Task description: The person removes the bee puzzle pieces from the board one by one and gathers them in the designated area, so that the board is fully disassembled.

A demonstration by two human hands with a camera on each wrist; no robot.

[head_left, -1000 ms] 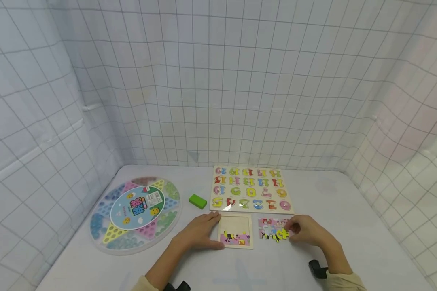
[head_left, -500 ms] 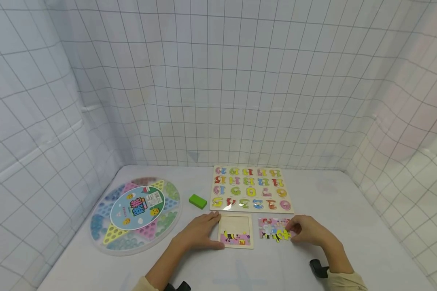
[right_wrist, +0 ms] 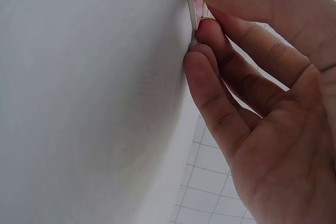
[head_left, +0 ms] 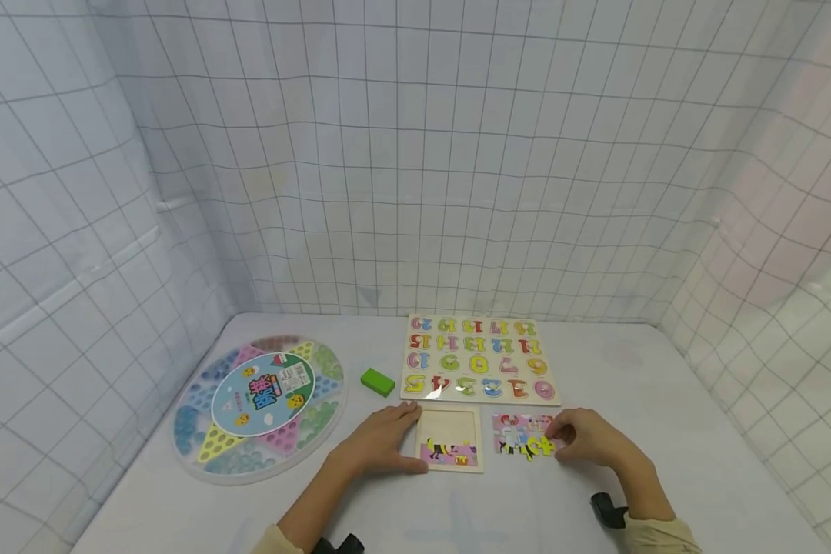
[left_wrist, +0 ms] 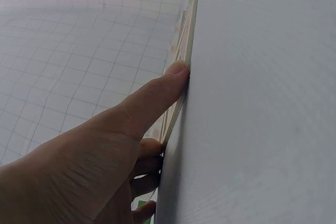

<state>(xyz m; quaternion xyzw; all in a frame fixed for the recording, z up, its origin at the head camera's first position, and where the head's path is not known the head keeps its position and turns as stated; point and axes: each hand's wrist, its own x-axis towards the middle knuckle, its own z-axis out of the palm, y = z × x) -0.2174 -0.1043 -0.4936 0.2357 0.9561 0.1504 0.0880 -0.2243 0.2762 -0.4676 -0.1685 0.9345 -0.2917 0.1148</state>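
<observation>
A small square wooden puzzle tray (head_left: 480, 440) lies flat near the table's front, with a pink and yellow picture strip (head_left: 448, 454) along its near side. My left hand (head_left: 381, 442) holds the tray's left side, thumb at the near corner and fingers at the far corner. To the right of the tray lies a joined patch of jigsaw pieces (head_left: 515, 438) with a jagged near edge. My right hand (head_left: 589, 437) pinches a jigsaw piece (right_wrist: 197, 13) at the patch's right end. Its picture is mostly hidden by the fingers.
Behind the tray lies a wooden number board (head_left: 480, 363). A green block (head_left: 377, 382) sits to its left. Farther left is a large round Chinese checkers-style board (head_left: 287, 438) under a clear cover. Gridded white cloth walls (head_left: 450, 192) enclose the table.
My right hand shifts very slightly to the right at the end of the jigsaw patch. The left hand stays on the tray.
</observation>
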